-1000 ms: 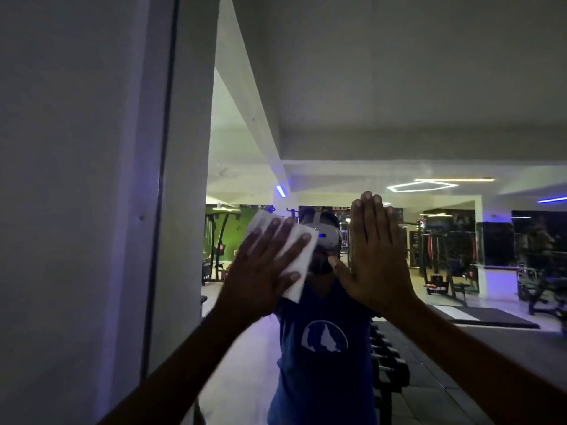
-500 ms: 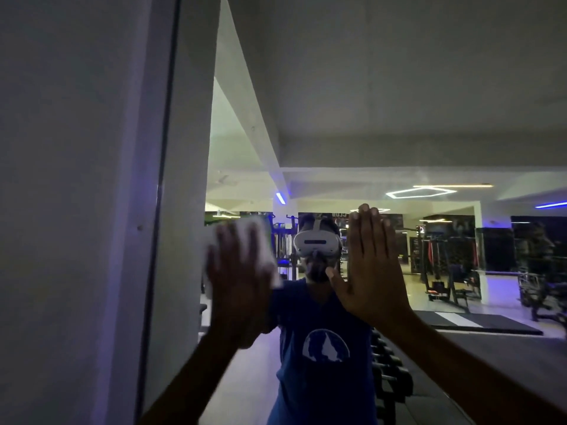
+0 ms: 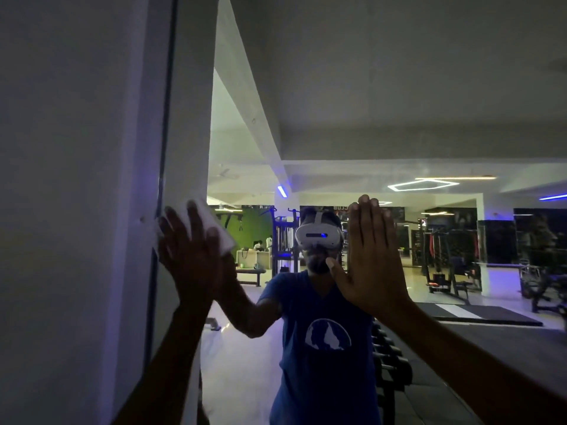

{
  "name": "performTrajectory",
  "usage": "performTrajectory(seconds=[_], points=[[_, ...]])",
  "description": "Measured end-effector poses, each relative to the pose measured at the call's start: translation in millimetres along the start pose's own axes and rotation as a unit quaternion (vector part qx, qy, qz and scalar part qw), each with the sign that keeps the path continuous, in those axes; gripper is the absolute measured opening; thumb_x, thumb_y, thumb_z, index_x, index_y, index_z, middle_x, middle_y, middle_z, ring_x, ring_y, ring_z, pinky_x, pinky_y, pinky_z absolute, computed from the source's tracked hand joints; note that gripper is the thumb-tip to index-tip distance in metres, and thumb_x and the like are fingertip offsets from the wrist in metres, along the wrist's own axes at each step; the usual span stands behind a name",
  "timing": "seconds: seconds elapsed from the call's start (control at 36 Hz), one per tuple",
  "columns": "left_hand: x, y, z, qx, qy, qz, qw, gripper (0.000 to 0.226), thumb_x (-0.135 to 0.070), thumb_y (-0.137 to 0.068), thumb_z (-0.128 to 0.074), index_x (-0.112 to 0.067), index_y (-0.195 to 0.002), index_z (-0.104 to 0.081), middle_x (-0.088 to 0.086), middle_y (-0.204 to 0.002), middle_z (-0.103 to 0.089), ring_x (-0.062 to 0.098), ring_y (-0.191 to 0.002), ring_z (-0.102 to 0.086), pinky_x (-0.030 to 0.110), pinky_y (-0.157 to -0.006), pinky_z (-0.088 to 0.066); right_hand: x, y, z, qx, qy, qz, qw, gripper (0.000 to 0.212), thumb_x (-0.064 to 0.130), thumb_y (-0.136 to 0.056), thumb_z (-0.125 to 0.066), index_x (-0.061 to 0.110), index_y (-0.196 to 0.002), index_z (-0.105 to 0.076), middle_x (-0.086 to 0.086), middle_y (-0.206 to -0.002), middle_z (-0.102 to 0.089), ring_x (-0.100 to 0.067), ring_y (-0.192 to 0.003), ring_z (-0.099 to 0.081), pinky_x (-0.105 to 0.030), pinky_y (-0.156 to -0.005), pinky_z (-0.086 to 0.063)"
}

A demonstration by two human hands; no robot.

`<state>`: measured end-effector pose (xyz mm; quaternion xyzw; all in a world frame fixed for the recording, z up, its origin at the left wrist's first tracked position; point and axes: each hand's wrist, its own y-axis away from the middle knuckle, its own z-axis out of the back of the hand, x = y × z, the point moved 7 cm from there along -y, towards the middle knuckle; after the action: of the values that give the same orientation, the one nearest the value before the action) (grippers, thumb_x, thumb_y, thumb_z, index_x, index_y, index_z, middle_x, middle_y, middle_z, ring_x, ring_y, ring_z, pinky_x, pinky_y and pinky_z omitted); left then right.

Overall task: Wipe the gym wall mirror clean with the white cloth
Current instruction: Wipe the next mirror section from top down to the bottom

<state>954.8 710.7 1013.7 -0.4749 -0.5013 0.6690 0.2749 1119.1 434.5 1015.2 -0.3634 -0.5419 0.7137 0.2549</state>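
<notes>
Left to right: painted wall (image 3: 70,179); the dark vertical edge strip (image 3: 165,124) where the wall mirror (image 3: 383,87) begins; left hand (image 3: 191,256), fingers spread and straight, pressing the white cloth (image 3: 214,227) flat against the glass right at that left edge; right hand (image 3: 372,259), fingers straight and together, palm flat on the mirror and holding nothing. The cloth lies under the left hand, so this hand does the wiping; nearly all unwiped glass stretches to its right and above, so the coming stroke probably runs rightward, toward the bracing right hand. Most of the cloth is hidden beneath the palm; only its upper and right corners show. Dim light and reflections make smears on the glass impossible to judge
</notes>
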Motion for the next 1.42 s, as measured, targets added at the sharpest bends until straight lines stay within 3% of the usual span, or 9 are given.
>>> performTrajectory(seconds=[0.17, 0.39, 0.53, 0.72, 0.86, 1.0, 1.19, 1.28, 1.42], points=[[-75.9, 80.7, -14.8, 0.080, 0.005, -0.392, 0.917, 0.069, -0.054, -0.108, -0.023, -0.023, -0.169, -0.016, 0.015, -0.175, -0.008, 0.038, -0.162, -0.010, 0.061, -0.125, -0.022, 1.5, 0.1, 1.5, -0.005, -0.009, 0.003, 1.000, 0.094, 0.061, -0.103, -0.034, -0.004, -0.166, -0.010, -0.026, -0.174, 0.001, -0.040, -0.163, 0.001, -0.061, -0.130, -0.012], [-51.5, -4.0, 1.4, -0.050, 0.075, 0.057, 0.994, 0.064, -0.045, -0.111, -0.023, -0.014, -0.167, -0.019, 0.023, -0.170, -0.023, 0.041, -0.157, -0.025, 0.059, -0.123, -0.029, 3.0, -0.1, 1.8, 0.008, 0.001, 0.007, 1.000, 0.094, 0.060, -0.102, -0.035, -0.005, -0.165, -0.009, -0.026, -0.174, 0.002, -0.041, -0.163, 0.003, -0.061, -0.130, -0.010], [-142.0, 10.8, -12.8, 0.007, 0.021, -0.491, 0.871, 0.063, -0.053, -0.111, -0.020, -0.025, -0.168, -0.018, 0.014, -0.174, -0.018, 0.034, -0.161, -0.017, 0.059, -0.127, -0.020, -1.2, -7.7, 4.0, 0.005, 0.004, 0.036, 0.999, 0.098, 0.067, -0.102, -0.031, -0.006, -0.165, -0.011, -0.027, -0.174, 0.002, -0.040, -0.163, 0.002, -0.059, -0.131, -0.008], [-65.1, -85.2, 7.7, -0.121, 0.157, 0.085, 0.977, 0.061, -0.049, -0.113, -0.009, -0.024, -0.169, -0.016, 0.019, -0.171, -0.024, 0.038, -0.157, -0.028, 0.055, -0.121, -0.033, -17.3, -44.2, 13.4, 0.003, 0.027, 0.028, 0.999, 0.101, 0.066, -0.099, -0.031, -0.005, -0.165, -0.005, -0.027, -0.174, 0.005, -0.040, -0.163, 0.004, -0.060, -0.131, -0.010], [-171.1, -24.7, -0.3, 0.004, 0.108, -0.442, 0.890, 0.067, -0.058, -0.109, -0.022, -0.028, -0.168, -0.015, 0.011, -0.176, -0.004, 0.029, -0.163, -0.005, 0.050, -0.130, -0.010, -17.6, -47.4, 6.8, 0.009, 0.042, 0.020, 0.999, 0.103, 0.073, -0.099, -0.014, -0.004, -0.166, -0.004, -0.025, -0.174, 0.006, -0.040, -0.163, 0.005, -0.063, -0.129, -0.011], [-51.3, -134.4, 9.6, -0.096, 0.248, 0.043, 0.963, 0.062, -0.051, -0.114, -0.022, -0.020, -0.167, -0.025, 0.019, -0.170, -0.028, 0.038, -0.157, -0.029, 0.038, -0.124, -0.031, -16.1, -45.3, 10.3, -0.006, 0.032, 0.022, 0.999, 0.098, 0.067, -0.101, -0.022, -0.004, -0.166, -0.005, -0.025, -0.175, 0.005, -0.039, -0.163, 0.003, -0.063, -0.129, -0.014], [-178.5, -14.9, -0.4, -0.003, 0.074, -0.498, 0.864, 0.068, -0.061, -0.109, -0.028, -0.024, -0.166, -0.026, 0.011, -0.175, -0.015, 0.031, -0.161, -0.019, 0.058, -0.126, -0.023, -17.3, -45.9, 7.0, 0.001, 0.039, 0.019, 0.999, 0.100, 0.073, -0.101, -0.012, -0.003, -0.166, -0.003, -0.024, -0.175, 0.008, -0.038, -0.163, 0.007, -0.061, -0.130, -0.010], [-117.1, -97.2, 5.4, 0.006, 0.223, -0.225, 0.949, 0.070, -0.059, -0.111, -0.027, -0.014, -0.165, -0.030, 0.018, -0.170, -0.027, -0.001, -0.155, -0.024, 0.033, -0.128, -0.023, -16.7, -45.3, 7.7, -0.003, 0.032, 0.028, 0.999, 0.100, 0.068, -0.101, -0.027, -0.004, -0.166, -0.004, -0.024, -0.175, 0.007, -0.038, -0.163, 0.006, -0.060, -0.131, -0.009], [-72.5, -100.9, 6.9, -0.098, 0.049, -0.036, 0.993, 0.067, -0.054, -0.110, -0.002, -0.022, -0.169, -0.010, 0.022, -0.173, -0.013, 0.042, -0.160, -0.015, 0.062, -0.123, -0.024, -16.1, -44.7, 7.8, -0.011, 0.029, 0.021, 0.999, 0.099, 0.065, -0.099, -0.034, -0.003, -0.166, -0.005, -0.023, -0.175, 0.005, -0.037, -0.164, 0.005, -0.059, -0.132, -0.007]])
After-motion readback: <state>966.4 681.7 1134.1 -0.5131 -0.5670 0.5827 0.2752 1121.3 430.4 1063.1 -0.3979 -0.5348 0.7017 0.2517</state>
